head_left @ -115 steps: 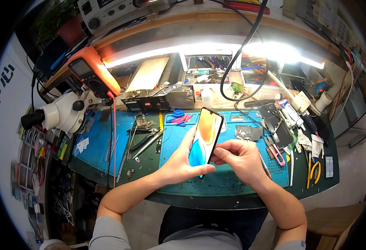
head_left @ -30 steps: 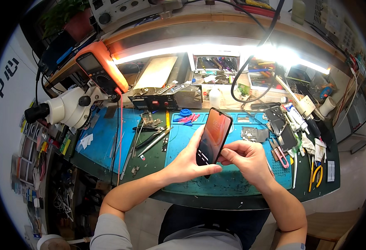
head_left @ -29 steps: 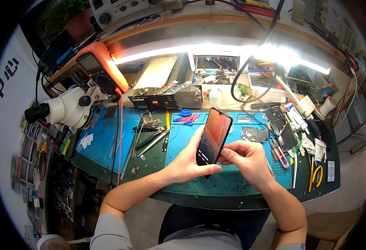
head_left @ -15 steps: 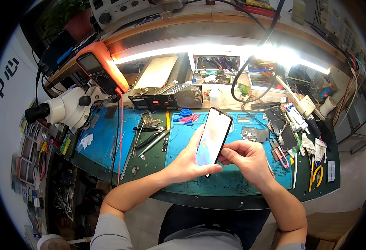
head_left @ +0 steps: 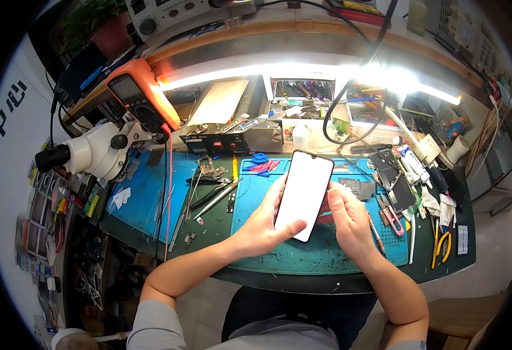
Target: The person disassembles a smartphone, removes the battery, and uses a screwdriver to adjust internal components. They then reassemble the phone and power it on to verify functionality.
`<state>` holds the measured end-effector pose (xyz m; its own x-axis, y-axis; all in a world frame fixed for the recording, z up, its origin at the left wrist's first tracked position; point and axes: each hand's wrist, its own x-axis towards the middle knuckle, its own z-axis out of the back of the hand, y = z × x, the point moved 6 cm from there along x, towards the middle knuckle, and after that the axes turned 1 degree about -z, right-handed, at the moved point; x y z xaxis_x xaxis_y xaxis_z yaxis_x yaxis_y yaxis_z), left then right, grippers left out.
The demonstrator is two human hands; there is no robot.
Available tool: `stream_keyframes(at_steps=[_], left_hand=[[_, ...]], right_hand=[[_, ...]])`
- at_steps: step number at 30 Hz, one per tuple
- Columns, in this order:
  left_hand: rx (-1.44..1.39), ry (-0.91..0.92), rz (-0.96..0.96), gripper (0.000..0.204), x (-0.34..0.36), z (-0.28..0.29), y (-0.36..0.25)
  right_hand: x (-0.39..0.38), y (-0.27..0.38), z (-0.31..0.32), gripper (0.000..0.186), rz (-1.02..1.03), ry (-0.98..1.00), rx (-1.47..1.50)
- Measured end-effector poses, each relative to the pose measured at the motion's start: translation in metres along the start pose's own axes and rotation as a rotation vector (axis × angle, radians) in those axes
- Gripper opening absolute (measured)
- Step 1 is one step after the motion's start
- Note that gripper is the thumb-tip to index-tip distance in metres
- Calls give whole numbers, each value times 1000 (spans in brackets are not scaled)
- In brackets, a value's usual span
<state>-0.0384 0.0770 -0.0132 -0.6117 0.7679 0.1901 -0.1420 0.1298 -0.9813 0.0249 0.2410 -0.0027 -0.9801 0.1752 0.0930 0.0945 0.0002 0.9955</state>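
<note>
A smartphone (head_left: 305, 195) with a black rim and a bright, nearly blank white screen is held upright and slightly tilted above the blue work mat (head_left: 261, 239). My left hand (head_left: 267, 224) grips it from the left, its thumb lying across the lower part of the screen and its fingers mostly behind. Along the other long edge is my right hand (head_left: 352, 224), thumb raised beside the phone and fingers curled in toward the back, partly hidden. Behind the phone, small pink and blue pieces (head_left: 261, 168) rest on the mat.
Left of the mat lie pliers and tweezers (head_left: 209, 195); a white microscope (head_left: 95, 153) and an orange multimeter (head_left: 142, 93) stand farther left. Scissors with pink handles (head_left: 391, 216), yellow-handled pliers (head_left: 444, 244) and tubes (head_left: 413, 166) crowd the right. A dark cable (head_left: 328, 111) hangs over the back.
The phone has turned to face me more squarely, and its coloured screen picture has gone white. My right hand has moved from a pinch near the lower edge to higher along the side.
</note>
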Motion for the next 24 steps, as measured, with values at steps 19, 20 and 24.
stream_keyframes(at_steps=[19,20,24], left_hand=[[-152,-121,144,53,-12,3,2],[-150,-116,145,53,-12,3,3],[-145,-114,145,53,-13,5,4]], right_hand=[[2,2,4,38,34,-87,-9],[2,1,4,38,29,-81,-7],[3,2,4,39,39,-76,-42]])
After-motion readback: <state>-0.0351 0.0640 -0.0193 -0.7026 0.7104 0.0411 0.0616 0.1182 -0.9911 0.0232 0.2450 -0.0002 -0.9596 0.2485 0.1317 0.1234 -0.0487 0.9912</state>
